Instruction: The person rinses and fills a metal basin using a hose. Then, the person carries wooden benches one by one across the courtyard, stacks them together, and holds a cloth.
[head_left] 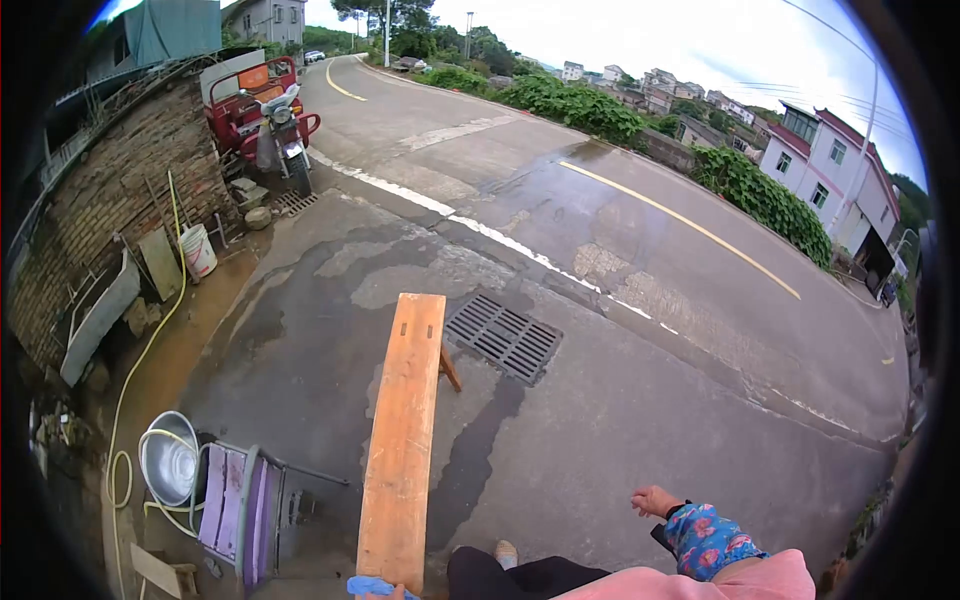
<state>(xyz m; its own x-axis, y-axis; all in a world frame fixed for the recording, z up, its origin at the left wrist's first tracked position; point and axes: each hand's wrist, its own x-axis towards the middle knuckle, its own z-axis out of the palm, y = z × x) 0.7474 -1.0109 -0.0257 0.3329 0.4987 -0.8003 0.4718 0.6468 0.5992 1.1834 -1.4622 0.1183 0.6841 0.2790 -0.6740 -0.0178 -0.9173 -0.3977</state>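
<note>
Damp concrete [610,440] beside a road [455,100] carries a long wooden bench [402,430], its far end near a drain grate [505,337]. At its near end, the left hand [388,594] touches a blue cloth [374,585]; whether it grips, I cannot tell. The right hand [655,501] hangs well apart, loosely curled, how far closed unclear.

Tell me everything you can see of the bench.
The bench is long, narrow, orange-brown and apparently wooden, its flat top pierced by two dark slots near the far end. One splayed leg shows. It stands upright on the pavement beside the drain. A blue cloth and the left hand meet its near end.
</note>
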